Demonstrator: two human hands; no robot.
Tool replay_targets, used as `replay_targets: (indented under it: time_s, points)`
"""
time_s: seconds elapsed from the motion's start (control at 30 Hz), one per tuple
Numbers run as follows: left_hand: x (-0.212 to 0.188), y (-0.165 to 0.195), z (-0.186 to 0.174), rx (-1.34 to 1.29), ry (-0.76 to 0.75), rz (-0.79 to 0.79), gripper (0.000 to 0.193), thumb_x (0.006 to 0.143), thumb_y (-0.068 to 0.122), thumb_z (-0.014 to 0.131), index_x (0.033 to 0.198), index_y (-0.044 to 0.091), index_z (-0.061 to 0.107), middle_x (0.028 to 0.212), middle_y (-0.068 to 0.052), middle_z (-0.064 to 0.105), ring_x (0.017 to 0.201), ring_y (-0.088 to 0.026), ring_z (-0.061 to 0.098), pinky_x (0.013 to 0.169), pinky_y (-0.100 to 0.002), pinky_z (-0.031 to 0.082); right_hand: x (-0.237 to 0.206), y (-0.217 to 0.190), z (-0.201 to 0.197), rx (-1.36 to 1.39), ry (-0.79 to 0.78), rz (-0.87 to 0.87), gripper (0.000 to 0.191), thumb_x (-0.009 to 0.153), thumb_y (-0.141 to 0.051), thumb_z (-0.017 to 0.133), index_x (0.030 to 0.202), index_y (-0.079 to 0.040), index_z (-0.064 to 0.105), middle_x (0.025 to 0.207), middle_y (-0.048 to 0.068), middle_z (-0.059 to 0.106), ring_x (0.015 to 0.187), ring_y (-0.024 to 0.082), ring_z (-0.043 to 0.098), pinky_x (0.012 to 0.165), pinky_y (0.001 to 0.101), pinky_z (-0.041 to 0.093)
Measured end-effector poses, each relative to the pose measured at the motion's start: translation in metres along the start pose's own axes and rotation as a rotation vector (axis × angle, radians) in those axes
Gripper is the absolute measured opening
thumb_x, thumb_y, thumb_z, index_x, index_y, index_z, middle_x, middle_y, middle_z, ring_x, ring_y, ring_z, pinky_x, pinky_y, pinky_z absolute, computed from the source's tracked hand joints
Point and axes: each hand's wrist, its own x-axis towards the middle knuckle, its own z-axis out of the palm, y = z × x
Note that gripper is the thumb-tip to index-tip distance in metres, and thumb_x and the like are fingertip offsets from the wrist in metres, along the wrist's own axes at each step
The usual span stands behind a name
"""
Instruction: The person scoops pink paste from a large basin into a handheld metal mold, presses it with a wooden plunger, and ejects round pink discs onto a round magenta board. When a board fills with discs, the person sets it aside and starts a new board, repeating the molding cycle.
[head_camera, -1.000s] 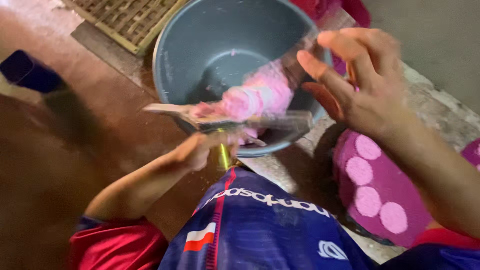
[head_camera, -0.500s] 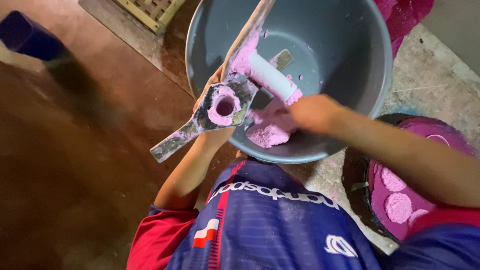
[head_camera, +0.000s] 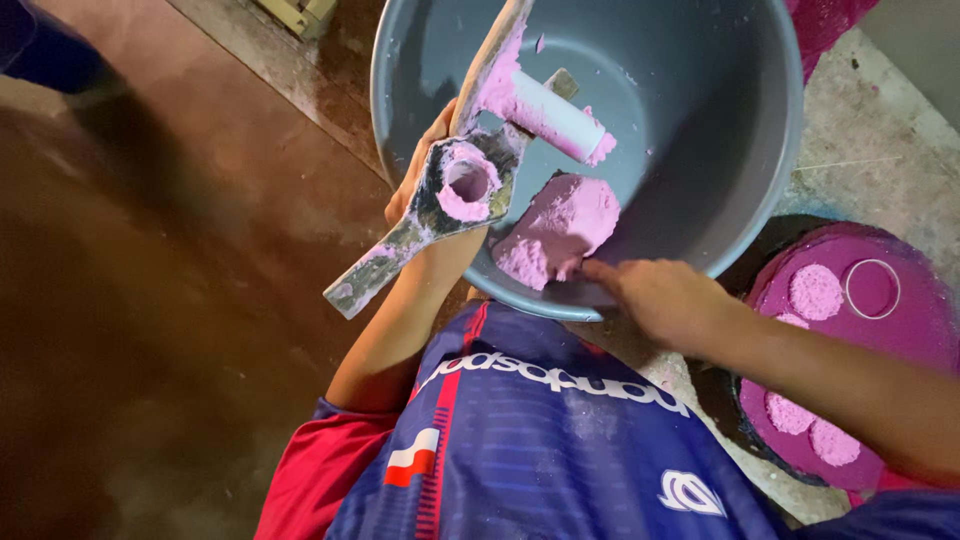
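A wooden press mould, smeared with pink paste and pierced by a round hole, is gripped from behind by the left hand, whose fingers are closed around its flat handle, and it is held tilted over the near rim of a grey plastic basin. A white cylindrical plunger coated in pink is seen just beside the mould, inside the basin. The right hand is laid on the basin's near rim with its fingertips pressed into a lump of pink dough, while pink discs are seen on a round magenta tray to the right.
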Motion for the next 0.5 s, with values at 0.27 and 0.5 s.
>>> replay_targets:
  time_s: [0.27, 0.5]
  points:
    - [0.014, 0.017, -0.016, 0.249, -0.036, 0.161, 0.065, 0.085, 0.024, 0.083, 0.144, 0.011, 0.058, 0.14, -0.007, 0.065, 0.116, -0.024, 0.07, 0.09, -0.036, 0.058, -0.066, -0.001, -0.026, 0.382, 0.141, 0.035, 0.045, 0.092, -0.028, 0.055, 0.135, -0.022, 0.067, 0.107, 0.013, 0.077, 0.095, 0.032, 0.075, 0.081, 0.0422, 0.058]
    - [0.019, 0.043, -0.023, 0.248, -0.248, 0.456, 0.07, 0.087, 0.028, 0.077, 0.151, 0.017, 0.05, 0.131, -0.007, 0.068, 0.09, -0.028, 0.071, 0.07, -0.037, 0.059, -0.112, 0.041, -0.1, 0.601, 0.211, 0.041, 0.041, 0.093, -0.032, 0.06, 0.131, -0.018, 0.069, 0.1, 0.006, 0.079, 0.088, 0.025, 0.074, 0.079, 0.0371, 0.061]
